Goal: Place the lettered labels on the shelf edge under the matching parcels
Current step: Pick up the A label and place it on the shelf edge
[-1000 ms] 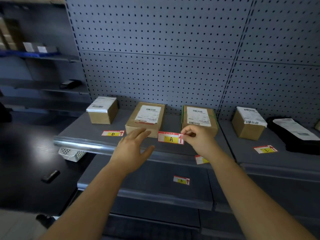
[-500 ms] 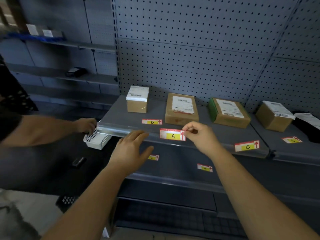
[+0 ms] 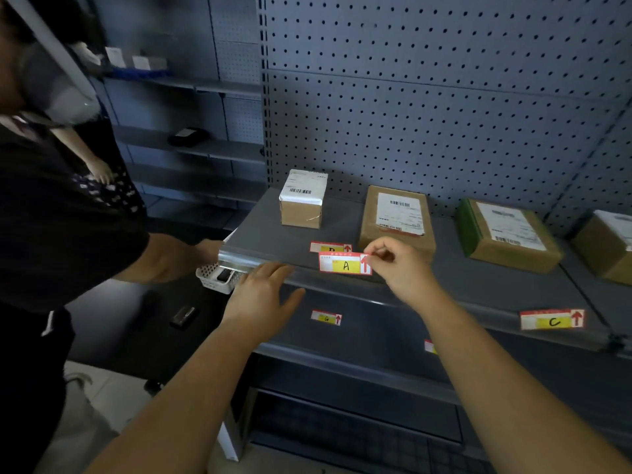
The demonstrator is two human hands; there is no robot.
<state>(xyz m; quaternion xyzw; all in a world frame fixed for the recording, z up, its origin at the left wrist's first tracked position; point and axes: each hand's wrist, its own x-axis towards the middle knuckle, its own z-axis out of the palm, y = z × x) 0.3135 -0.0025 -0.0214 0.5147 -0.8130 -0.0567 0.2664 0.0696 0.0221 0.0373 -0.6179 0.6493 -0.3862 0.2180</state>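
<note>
My right hand (image 3: pixel 398 268) pinches the right end of the red-and-yellow label "A" (image 3: pixel 343 264) and holds it just above the clear strip of the shelf edge (image 3: pixel 260 263), left of the middle parcel (image 3: pixel 396 218). My left hand (image 3: pixel 261 295) lies open with its fingertips touching the shelf edge, left of the label. Behind "A" lies another label (image 3: pixel 330 247), half hidden. The small white-topped parcel (image 3: pixel 302 198) stands at the left, the green-sided parcel (image 3: pixel 506 234) at the right. Label "C" (image 3: pixel 552 319) sits on the shelf edge further right.
Another person (image 3: pixel 68 217) stands close on the left, one hand (image 3: pixel 205 253) at the shelf's left end by a white basket (image 3: pixel 215 278). Label "G" (image 3: pixel 326 318) lies on the lower shelf. A fourth parcel (image 3: pixel 608 244) shows at the right border. Pegboard backs the shelf.
My view has swung left and closer. The label "A" in my right hand has moved left along the shelf edge. Another person has come into view at the left.
</note>
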